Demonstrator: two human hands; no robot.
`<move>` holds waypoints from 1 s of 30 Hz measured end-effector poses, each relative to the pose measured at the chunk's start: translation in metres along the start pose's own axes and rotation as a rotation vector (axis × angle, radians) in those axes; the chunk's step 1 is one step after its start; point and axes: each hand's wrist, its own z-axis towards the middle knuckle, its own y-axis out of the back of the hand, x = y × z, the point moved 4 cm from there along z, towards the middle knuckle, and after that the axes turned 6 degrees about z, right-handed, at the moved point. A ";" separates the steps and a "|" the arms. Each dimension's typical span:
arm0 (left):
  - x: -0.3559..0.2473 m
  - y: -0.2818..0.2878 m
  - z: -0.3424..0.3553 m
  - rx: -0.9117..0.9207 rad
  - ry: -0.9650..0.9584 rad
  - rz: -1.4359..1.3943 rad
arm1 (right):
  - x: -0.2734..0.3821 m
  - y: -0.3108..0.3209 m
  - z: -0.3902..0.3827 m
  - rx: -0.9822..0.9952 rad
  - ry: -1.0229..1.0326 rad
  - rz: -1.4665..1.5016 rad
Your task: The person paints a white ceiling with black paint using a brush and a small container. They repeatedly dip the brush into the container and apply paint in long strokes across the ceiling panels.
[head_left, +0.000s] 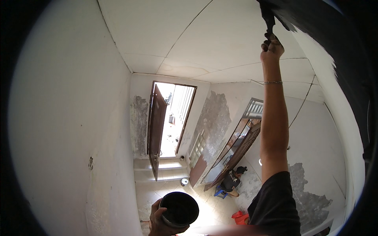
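Observation:
My right arm reaches high, and my right hand is closed round the handle of a dark paintbrush. The brush's upper end is at the near edge of a black painted area, whose border is ragged against the white surface; whether the bristles touch it I cannot tell. Low in the view, my left hand grips a round, dark paint bucket from its left side and underneath. The bucket's mouth faces up toward me. Its inside looks black, and the paint level in it is hard to make out.
A person in dark clothes sits on a blue stool below, near an open wooden door. Another brown door stands ajar above tiled steps. A small can and a red bag lie on the floor.

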 end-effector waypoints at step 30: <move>-0.002 -0.005 0.005 0.046 -0.046 -0.095 | 0.066 0.079 0.012 0.234 -0.055 0.062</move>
